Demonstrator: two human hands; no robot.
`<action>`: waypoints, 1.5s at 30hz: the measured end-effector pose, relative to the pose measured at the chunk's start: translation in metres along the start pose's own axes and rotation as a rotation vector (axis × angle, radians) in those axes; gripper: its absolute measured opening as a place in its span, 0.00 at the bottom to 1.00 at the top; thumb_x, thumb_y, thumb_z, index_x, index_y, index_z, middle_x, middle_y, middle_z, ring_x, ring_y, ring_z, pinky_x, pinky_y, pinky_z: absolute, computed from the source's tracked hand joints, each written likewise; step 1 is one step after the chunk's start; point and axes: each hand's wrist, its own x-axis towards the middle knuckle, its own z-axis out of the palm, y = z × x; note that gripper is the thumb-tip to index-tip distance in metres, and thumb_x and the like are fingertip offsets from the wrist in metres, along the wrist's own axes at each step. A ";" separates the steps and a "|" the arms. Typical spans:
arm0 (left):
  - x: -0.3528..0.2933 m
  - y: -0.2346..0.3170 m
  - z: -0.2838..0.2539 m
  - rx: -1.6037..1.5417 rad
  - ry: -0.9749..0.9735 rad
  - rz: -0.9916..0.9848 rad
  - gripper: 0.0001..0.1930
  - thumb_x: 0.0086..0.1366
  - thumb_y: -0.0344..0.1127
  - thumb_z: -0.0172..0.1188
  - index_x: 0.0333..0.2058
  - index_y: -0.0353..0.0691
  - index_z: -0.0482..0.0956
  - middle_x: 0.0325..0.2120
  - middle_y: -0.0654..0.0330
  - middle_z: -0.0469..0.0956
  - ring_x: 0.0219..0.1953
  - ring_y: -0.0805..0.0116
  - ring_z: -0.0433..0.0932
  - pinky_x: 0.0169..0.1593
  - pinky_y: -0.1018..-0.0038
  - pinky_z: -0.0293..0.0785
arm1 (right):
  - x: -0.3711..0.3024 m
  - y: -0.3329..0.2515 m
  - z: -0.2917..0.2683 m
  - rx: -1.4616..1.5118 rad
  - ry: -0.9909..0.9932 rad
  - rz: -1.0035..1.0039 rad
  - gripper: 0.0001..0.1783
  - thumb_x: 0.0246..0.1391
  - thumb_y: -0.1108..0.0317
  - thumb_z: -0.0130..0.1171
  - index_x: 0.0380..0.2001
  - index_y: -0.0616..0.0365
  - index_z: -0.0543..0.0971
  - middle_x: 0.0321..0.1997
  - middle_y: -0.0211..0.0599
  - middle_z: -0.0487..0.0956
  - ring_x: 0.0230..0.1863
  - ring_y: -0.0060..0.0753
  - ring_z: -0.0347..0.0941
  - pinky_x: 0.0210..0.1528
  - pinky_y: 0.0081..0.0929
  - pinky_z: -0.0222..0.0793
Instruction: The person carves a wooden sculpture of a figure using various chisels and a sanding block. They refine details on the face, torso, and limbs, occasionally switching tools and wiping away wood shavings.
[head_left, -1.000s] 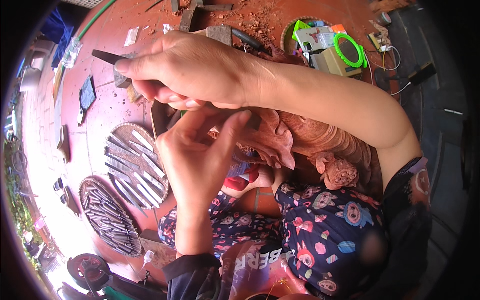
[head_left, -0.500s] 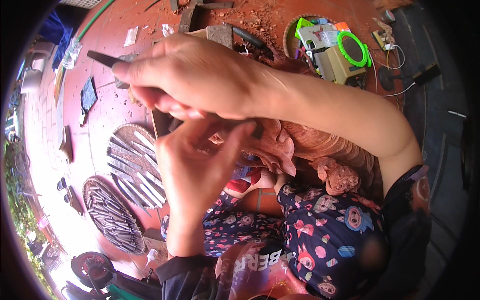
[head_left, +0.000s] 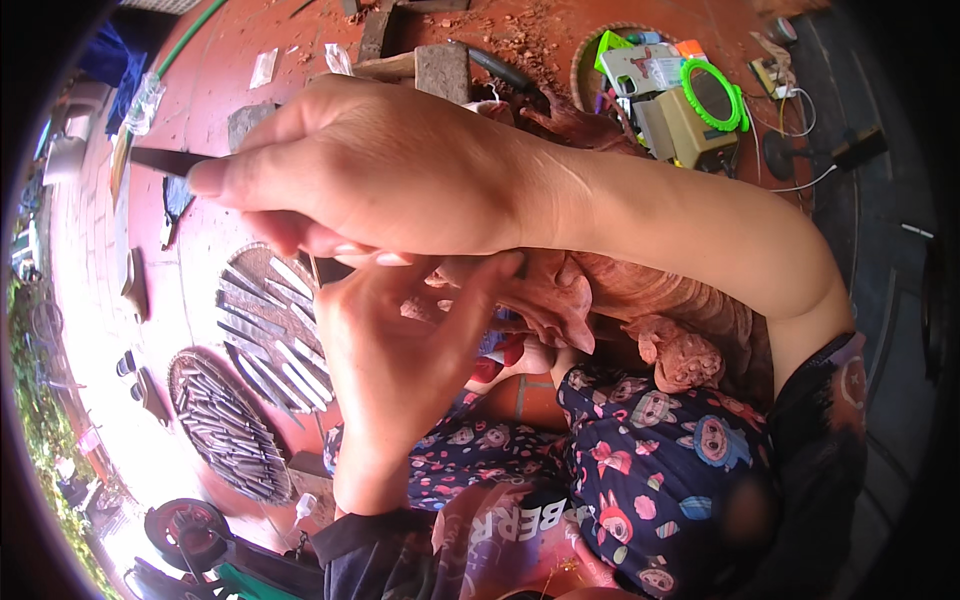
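Carving step under way: right hand fisted round chisel, held above carving on lap. Left hand, fingers spread, braces carving. Next: steady, shallow cut.

Camera: one wide fisheye view worn on the person's head; only this view is given, so nothing is shared with another.
Facing: steeply down over the lap and the red floor beyond.
Nearness: very close; the right hand and left hand fill the middle of the picture.
Arms: the left forearm rises from the lower edge, the right crosses in from the right side.
Lower part: patterned trousers.
Edges: lines bend toward a dark round rim; round trays of tools sit lower left, a basket of bits upper right.
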 end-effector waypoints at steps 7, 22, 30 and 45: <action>0.006 -0.001 0.000 -0.008 0.094 -0.118 0.08 0.56 0.31 0.72 0.32 0.32 0.84 0.26 0.55 0.86 0.23 0.71 0.83 0.30 0.76 0.76 | 0.009 -0.004 0.003 0.103 0.027 -0.042 0.24 0.65 0.58 0.51 0.18 0.62 0.77 0.12 0.32 0.68 0.16 0.26 0.62 0.24 0.31 0.60; 0.011 -0.004 0.003 -0.080 0.099 -0.162 0.09 0.59 0.31 0.68 0.35 0.31 0.83 0.25 0.53 0.85 0.24 0.68 0.84 0.31 0.74 0.77 | 0.022 0.013 0.002 0.276 -0.073 0.032 0.25 0.67 0.54 0.51 0.19 0.60 0.74 0.11 0.23 0.61 0.12 0.16 0.53 0.15 0.23 0.49; 0.005 -0.009 0.004 -0.167 0.105 -0.217 0.08 0.60 0.31 0.68 0.34 0.31 0.83 0.26 0.53 0.85 0.24 0.69 0.84 0.31 0.75 0.76 | 0.030 0.010 0.010 0.044 -0.047 -0.246 0.26 0.66 0.52 0.51 0.18 0.60 0.75 0.12 0.22 0.63 0.13 0.16 0.54 0.17 0.23 0.50; -0.013 -0.009 0.005 0.146 0.068 0.071 0.09 0.63 0.30 0.68 0.36 0.28 0.83 0.24 0.59 0.84 0.24 0.77 0.80 0.31 0.80 0.75 | 0.003 0.010 0.016 -0.047 -0.077 -0.033 0.28 0.66 0.49 0.52 0.17 0.56 0.75 0.12 0.22 0.65 0.17 0.16 0.59 0.21 0.23 0.53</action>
